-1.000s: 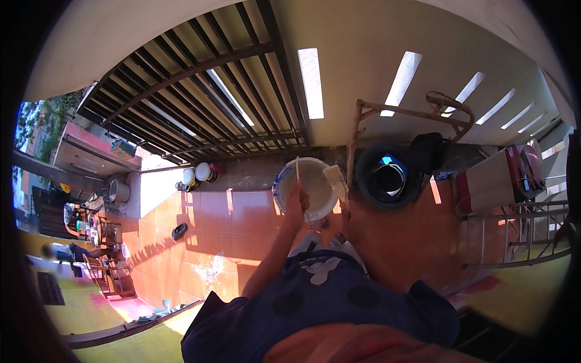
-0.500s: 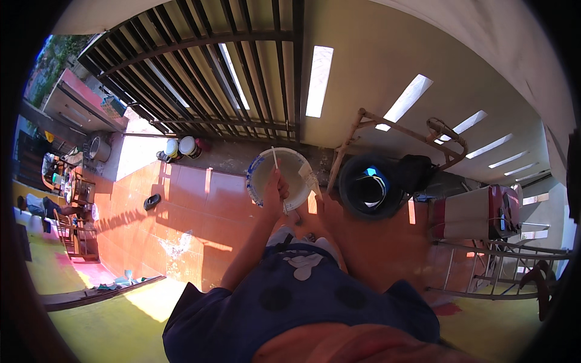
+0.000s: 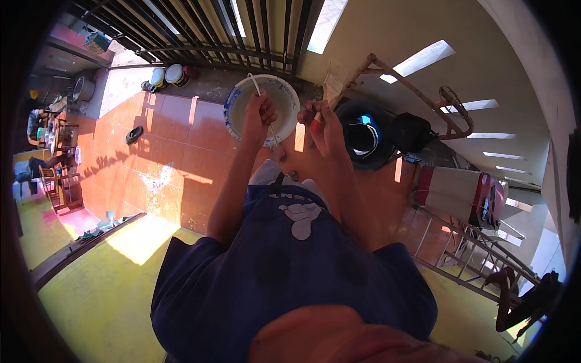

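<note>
My left hand (image 3: pixel 261 112) is closed around the thin white handle (image 3: pixel 271 134) of a round bucket (image 3: pixel 293 95). The bucket's pale rim carries blue smears on its left side, and its inside looks whitish. Just right of the bucket, my right hand (image 3: pixel 327 126) has its fingers wrapped round the handle of a paintbrush (image 3: pixel 332 91). The brush points up and away from me, with pale bristles and a reddish handle end. It is apart from the bucket.
A dark round tub (image 3: pixel 369 142) stands right of the bucket beside a bamboo frame (image 3: pixel 404 83). Farther right are a covered box-like item (image 3: pixel 451 192) and a metal ladder (image 3: pixel 463 257). Paint pails (image 3: pixel 175 75) and a black sandal (image 3: pixel 134 135) are to the left. A barred gate (image 3: pixel 254 36) lies ahead.
The view has shifted, so the bucket appears higher and left. My right hand has come up into fuller view, with the brush turned upward. My left hand still grips the handle.
</note>
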A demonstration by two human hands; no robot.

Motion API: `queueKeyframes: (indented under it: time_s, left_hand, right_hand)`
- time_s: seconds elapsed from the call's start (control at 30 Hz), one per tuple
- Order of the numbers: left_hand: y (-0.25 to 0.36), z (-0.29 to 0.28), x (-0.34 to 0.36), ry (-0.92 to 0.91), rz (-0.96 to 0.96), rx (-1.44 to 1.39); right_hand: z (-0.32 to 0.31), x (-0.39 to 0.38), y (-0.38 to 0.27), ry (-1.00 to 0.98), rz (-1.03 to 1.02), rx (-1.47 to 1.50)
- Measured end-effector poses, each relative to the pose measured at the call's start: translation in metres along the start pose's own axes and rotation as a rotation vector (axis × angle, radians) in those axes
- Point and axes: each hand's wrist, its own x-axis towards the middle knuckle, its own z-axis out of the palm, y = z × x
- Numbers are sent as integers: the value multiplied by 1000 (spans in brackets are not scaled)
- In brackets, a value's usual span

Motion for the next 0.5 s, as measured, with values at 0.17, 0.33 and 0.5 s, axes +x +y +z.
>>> queueKeyframes:
  time_s: [0.17,0.33,0.5]
  left_hand:
    - [-8,25,-4,-4,-19,220]
    - [-13,33,-7,-89,5,339]
    - [-26,34,-2,-48,62,484]
  right_hand:
    - [24,17,-13,0,-53,-93]
    - [18,20,-8,59,-7,-191]
    - [10,12,-7,113,-30,-188]
